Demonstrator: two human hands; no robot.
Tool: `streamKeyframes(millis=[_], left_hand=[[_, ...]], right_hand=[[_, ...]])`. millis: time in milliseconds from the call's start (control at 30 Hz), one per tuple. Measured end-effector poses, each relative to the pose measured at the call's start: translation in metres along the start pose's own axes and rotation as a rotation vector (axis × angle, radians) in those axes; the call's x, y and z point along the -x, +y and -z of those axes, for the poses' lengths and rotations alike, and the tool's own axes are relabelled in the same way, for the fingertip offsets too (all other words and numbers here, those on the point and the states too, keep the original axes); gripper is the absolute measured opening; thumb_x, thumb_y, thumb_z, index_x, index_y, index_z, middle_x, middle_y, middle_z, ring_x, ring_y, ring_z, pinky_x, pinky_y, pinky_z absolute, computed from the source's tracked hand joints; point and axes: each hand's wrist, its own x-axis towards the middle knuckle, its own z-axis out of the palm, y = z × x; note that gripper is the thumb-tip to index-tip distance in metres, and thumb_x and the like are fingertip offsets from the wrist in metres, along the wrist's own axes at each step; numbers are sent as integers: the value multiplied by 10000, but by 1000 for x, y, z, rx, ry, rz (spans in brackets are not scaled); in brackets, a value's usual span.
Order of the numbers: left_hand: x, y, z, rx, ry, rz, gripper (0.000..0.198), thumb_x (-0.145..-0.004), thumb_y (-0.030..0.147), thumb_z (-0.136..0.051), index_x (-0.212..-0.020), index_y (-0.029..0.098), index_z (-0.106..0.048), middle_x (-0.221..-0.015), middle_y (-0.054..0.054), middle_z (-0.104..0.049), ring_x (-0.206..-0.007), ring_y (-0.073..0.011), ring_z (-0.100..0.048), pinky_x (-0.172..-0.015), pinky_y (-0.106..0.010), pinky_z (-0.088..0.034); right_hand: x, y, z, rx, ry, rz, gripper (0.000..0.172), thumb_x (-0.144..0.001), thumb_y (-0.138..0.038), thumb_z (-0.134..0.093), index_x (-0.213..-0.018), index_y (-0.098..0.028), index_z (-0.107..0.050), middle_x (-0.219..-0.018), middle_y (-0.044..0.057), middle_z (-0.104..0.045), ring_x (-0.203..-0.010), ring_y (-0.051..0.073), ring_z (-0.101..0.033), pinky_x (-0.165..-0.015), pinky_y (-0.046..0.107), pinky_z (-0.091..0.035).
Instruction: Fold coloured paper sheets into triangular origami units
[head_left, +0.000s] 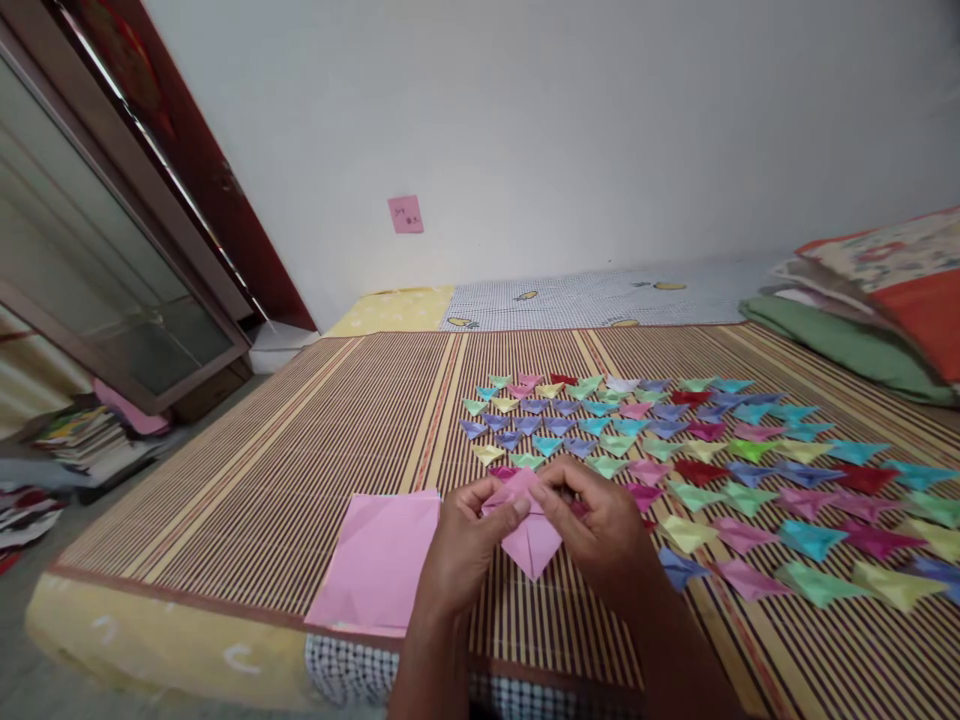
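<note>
A pink sheet of origami paper point(531, 548), folded into a diamond with creases down its middle, is held up over the striped mat. My left hand point(471, 535) pinches its left side, the thumb lying across the front. On the upper right edge, my right hand point(596, 515) grips it between thumb and fingers. Left of my hands lies a stack of pink square paper point(382, 560). Rows of small folded paper boats point(742, 535) in many colours spread over the mat to the right, partly hidden behind my right hand and forearm.
The striped mat point(247, 460) covers a bed, with yellow bedding point(172, 630) showing at its front edge. Folded cloths and a pillow point(892, 290) are piled at the far right. A pink note point(406, 214) is stuck on the wall. Books point(82, 435) stand at the left.
</note>
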Motion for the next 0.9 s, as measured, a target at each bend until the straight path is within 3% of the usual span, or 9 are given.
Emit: streamKeyframes(millis=[200, 333, 533, 667, 800, 900], left_hand=[[0, 2, 3, 11, -27, -25, 234, -841, 336, -818, -795, 110, -775, -713, -26, -706, -663, -114, -593, -686, -233, -446], [0, 7, 0, 97, 45, -29, 239, -729, 259, -907, -902, 143, -789, -821, -38, -770, -731, -124, -661, -716, -221, -488], [1, 15, -4, 261, 149, -34, 437, -636, 151, -923, -1051, 168, -786, -693, 13, -728, -626, -79, -628, -663, -172, -498], [3, 20, -5, 258, 167, -37, 322, -668, 222, -889, -973, 150, -813, -898, -66, -790, -815, -156, -704, -789, -258, -553], [3, 18, -5, 159, 154, -73, 283, -723, 349, -869, -892, 125, -835, -804, -80, -778, -752, -167, -690, -742, -271, -543], [1, 14, -5, 95, 174, -103, 302, -757, 390, -854, -923, 138, -843, -773, -74, -779, -715, -168, -682, -730, -279, -536]], right_hand=[[-3, -2, 4, -98, -29, 49, 157, -974, -224, -616, -820, -215, -645, -879, 26, -634, -886, 205, -615, -798, 347, -466], [-3, -1, 3, -110, 38, 61, 146, -971, -223, -638, -828, -226, -668, -894, 33, -657, -916, 220, -631, -818, 368, -481], [-4, 1, 4, 116, 89, 254, 142, -937, -116, -647, -883, -238, -697, -947, 45, -737, -994, 253, -620, -894, 428, -481], [-6, 3, 4, 234, 56, 354, 167, -937, -97, -635, -911, -244, -710, -986, 46, -766, -1028, 271, -609, -923, 456, -482], [-5, 5, 2, 257, 33, 351, 178, -954, -106, -611, -906, -250, -705, -957, 45, -757, -1022, 273, -613, -920, 460, -483], [-4, 4, -2, 195, 68, 252, 161, -956, -143, -615, -864, -247, -698, -997, 63, -715, -1030, 273, -623, -907, 452, -485]])
